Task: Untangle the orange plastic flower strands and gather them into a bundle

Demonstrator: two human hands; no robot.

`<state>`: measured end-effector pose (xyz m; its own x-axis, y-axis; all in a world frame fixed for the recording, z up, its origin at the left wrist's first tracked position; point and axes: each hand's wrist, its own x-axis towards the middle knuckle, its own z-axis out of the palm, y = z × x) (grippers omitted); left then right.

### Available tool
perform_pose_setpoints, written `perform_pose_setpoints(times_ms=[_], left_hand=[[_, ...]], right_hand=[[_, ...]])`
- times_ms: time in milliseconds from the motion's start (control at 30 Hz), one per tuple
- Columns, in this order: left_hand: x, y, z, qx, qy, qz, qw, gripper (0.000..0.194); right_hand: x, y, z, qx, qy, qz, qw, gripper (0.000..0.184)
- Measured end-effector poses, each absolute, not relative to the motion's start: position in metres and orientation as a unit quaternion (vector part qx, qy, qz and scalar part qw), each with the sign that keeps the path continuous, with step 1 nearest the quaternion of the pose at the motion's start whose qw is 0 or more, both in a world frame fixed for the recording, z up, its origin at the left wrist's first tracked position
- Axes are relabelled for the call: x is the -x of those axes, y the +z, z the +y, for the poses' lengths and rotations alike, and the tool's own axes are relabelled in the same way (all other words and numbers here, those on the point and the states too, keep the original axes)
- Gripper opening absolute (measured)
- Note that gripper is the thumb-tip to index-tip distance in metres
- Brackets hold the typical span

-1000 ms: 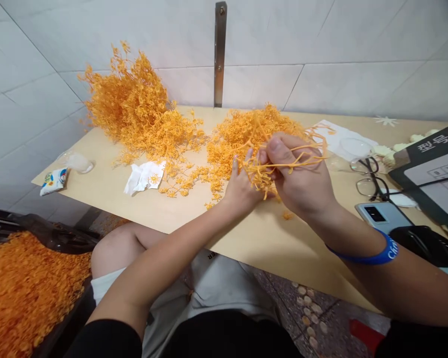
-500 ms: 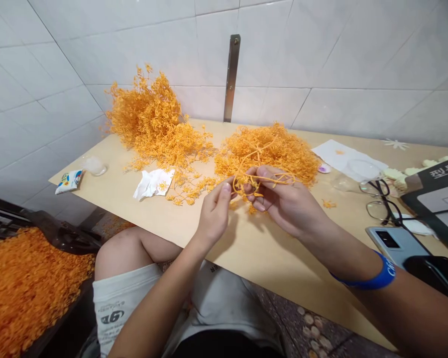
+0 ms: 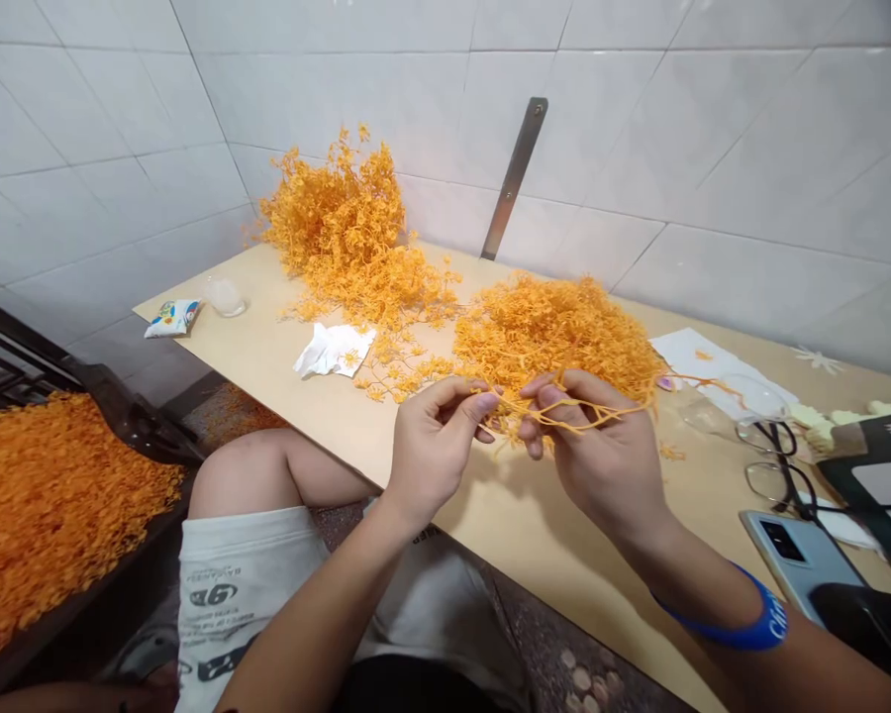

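Observation:
Between my two hands, above the front of the table, is a thin branching orange plastic flower stem (image 3: pixel 598 414). My left hand (image 3: pixel 438 436) pinches one end of it between thumb and forefinger. My right hand (image 3: pixel 601 446) is closed on it too, and its strands run over the fingers toward the right. Just behind my hands lies a low heap of orange plastic flower sprigs (image 3: pixel 556 327). A taller bunch of the same orange sprigs (image 3: pixel 342 218) stands farther back on the left. The fingertips partly hide where the stem is gripped.
A crumpled white tissue (image 3: pixel 334 350), a small packet (image 3: pixel 173 319) and a clear cup (image 3: pixel 225 295) lie left on the table (image 3: pixel 267 386). Eyeglasses (image 3: pixel 776 465), a phone (image 3: pixel 794 555) and a dark box (image 3: pixel 876 465) are right. Loose orange pieces (image 3: pixel 51 505) fill a container lower left.
The view has turned, shifting the scene. The stem, looped upright before, now stretches sideways over my right hand. Both hands keep hold of it.

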<state>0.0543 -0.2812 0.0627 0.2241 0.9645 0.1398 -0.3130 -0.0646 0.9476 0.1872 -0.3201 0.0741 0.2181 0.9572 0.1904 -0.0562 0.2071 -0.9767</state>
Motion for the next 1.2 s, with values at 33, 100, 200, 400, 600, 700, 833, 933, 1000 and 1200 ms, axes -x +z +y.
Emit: perform_pose_setpoints(times_ms=[33, 100, 200, 400, 600, 700, 833, 933, 1000, 1200], left_hand=[[-0.051, 0.064, -0.283, -0.505, 0.515, 0.330, 0.609, 0.024], [-0.040, 0.066, -0.285, -0.515, 0.487, 0.331, 0.623, 0.026], [-0.017, 0.060, -0.282, -0.505, 0.508, 0.345, 0.606, 0.026], [-0.013, 0.042, -0.270, -0.572, 0.480, 0.365, 0.556, 0.021], [-0.064, 0.048, -0.262, -0.741, 0.392, 0.291, 0.461, 0.035], [-0.076, 0.057, -0.268, -0.694, 0.459, 0.292, 0.471, 0.041], [-0.073, 0.068, -0.288, -0.652, 0.570, 0.344, 0.362, 0.036], [-0.070, 0.072, -0.295, -0.719, 0.526, 0.343, 0.299, 0.037], [-0.071, 0.073, -0.292, -0.742, 0.507, 0.343, 0.273, 0.035], [-0.065, 0.071, -0.277, -0.748, 0.536, 0.272, 0.281, 0.018]], right_hand=[[-0.188, 0.078, -0.322, 0.477, 0.407, -0.461, 0.627, 0.019], [-0.195, 0.091, -0.325, 0.478, 0.389, -0.427, 0.662, 0.016], [-0.216, 0.114, -0.325, 0.458, 0.306, -0.369, 0.748, 0.015], [-0.231, 0.125, -0.315, 0.471, 0.375, -0.367, 0.709, 0.016], [-0.216, 0.110, -0.311, 0.486, 0.459, -0.339, 0.663, 0.018], [-0.216, 0.107, -0.311, 0.484, 0.461, -0.355, 0.654, 0.026], [-0.213, 0.103, -0.311, 0.491, 0.431, -0.367, 0.663, 0.035], [-0.208, 0.098, -0.312, 0.490, 0.428, -0.385, 0.655, 0.033], [-0.205, 0.094, -0.312, 0.495, 0.419, -0.417, 0.637, 0.031], [-0.204, 0.090, -0.313, 0.531, 0.390, -0.536, 0.529, 0.040]])
